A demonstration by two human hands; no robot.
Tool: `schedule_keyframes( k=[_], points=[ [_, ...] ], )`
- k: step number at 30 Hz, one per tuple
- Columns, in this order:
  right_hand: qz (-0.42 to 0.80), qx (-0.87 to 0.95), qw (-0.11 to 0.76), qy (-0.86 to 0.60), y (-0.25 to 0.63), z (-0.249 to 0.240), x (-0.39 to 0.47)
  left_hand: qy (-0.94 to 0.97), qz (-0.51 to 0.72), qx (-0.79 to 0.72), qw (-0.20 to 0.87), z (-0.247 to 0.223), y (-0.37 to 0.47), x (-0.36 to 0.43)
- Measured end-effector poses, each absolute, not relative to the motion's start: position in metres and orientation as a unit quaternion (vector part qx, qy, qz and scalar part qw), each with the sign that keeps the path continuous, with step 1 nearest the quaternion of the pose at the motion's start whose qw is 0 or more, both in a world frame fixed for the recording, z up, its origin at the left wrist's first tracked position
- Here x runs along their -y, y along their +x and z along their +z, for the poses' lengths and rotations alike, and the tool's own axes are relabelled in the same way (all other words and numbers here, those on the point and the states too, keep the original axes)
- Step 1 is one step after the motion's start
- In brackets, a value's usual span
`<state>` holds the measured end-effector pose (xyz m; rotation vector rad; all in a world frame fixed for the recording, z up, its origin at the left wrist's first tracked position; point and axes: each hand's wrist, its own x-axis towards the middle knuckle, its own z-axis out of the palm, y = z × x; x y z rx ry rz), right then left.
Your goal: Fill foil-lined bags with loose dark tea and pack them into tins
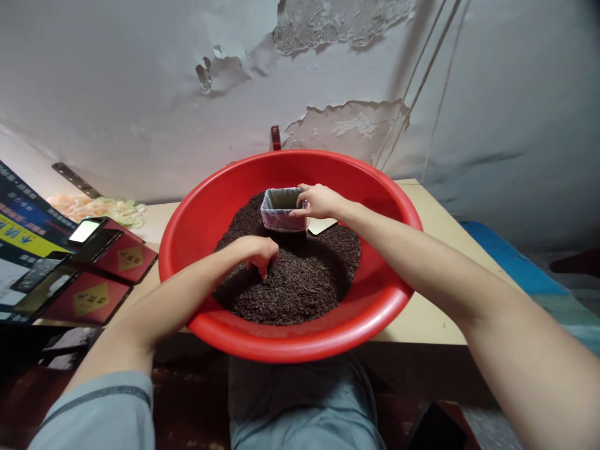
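A wide red plastic basin (290, 350) holds a heap of dark loose tea leaves (300, 294). Near the heap's far side is a small open box (281, 219) lined with a clear plastic bag. My right hand (319, 201) grips this box at its right rim, thumb and fingers on either side of the wall. Lower and to the left, my left hand (263, 253) is down at the tea, its fingers curled and closed among the leaves. A pale flat card or lid (321, 225) lies on the tea just right of the box.
The basin stands on a light wooden table (422, 319) against a peeling wall. Left of it are red boxes (94, 300) with gold labels, a phone-like device with a lit screen (85, 230), and a pale heap (117, 211) behind. Blue material (515, 259) lies at the right.
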<state>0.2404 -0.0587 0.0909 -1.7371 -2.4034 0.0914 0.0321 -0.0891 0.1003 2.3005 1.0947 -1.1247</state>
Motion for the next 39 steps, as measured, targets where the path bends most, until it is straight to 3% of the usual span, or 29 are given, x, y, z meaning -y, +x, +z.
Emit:
schedule_keyframes(
  k=[3,7,10,14,18,21,24,26,31,36,39],
  points=[
    [0.022,0.809,0.08,-0.581,0.24,0.092,0.058,0.841,-0.332,-0.391,0.171,0.126,0.023,0.078],
    [0.026,0.812,0.08,-0.578,0.24,0.093,0.058,0.907,-0.121,-0.394,0.082,0.161,0.025,0.057],
    [0.025,0.812,0.079,-0.578,0.239,0.094,0.061,0.912,0.049,-0.408,0.0,0.17,0.034,0.041],
    [0.021,0.81,0.074,-0.582,0.238,0.098,0.066,0.898,0.151,-0.412,0.009,0.169,0.043,0.029],
    [0.021,0.814,0.07,-0.576,0.239,0.1,0.067,0.88,0.083,-0.468,-0.028,0.174,0.04,0.039],
    [0.025,0.816,0.068,-0.573,0.239,0.1,0.066,0.851,-0.096,-0.514,-0.054,0.166,0.03,0.063],
    [0.018,0.812,0.077,-0.579,0.24,0.096,0.063,0.816,-0.327,-0.473,0.065,0.135,0.015,0.098],
    [0.021,0.811,0.086,-0.579,0.241,0.092,0.059,0.786,-0.416,-0.437,0.133,0.11,0.005,0.122],
    [0.032,0.822,0.124,-0.555,0.249,0.079,0.047,0.801,-0.4,-0.437,0.085,0.072,-0.01,0.164],
    [0.029,0.821,0.129,-0.555,0.249,0.076,0.043,0.843,-0.354,-0.4,0.064,0.07,-0.017,0.159],
    [0.033,0.817,0.114,-0.564,0.246,0.08,0.047,0.841,-0.353,-0.397,0.102,0.077,-0.019,0.142]
  ],
)
